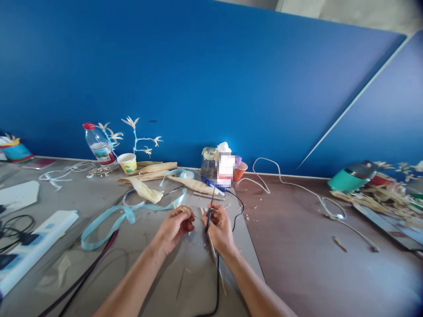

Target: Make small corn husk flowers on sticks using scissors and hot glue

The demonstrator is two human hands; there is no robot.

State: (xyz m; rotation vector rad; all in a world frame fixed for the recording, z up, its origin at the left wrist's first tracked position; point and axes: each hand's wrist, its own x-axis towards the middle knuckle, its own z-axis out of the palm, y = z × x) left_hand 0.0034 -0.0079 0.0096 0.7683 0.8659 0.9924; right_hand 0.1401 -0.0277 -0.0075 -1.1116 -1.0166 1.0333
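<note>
left hand (174, 225) pinches a husk scrap (187, 210), right hand (220, 226) a slender dark tool (209, 219). shaping seems in hand; next calls for steadying the scrap.

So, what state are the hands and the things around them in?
Left hand, closed on a husk piece
Right hand, closed on a dark tool
Bottle, capped
Yellow cup, upright
Power strip, two dark plugs in
Ribbon, loosely looped
Jar, upright; can't tell if open
</note>
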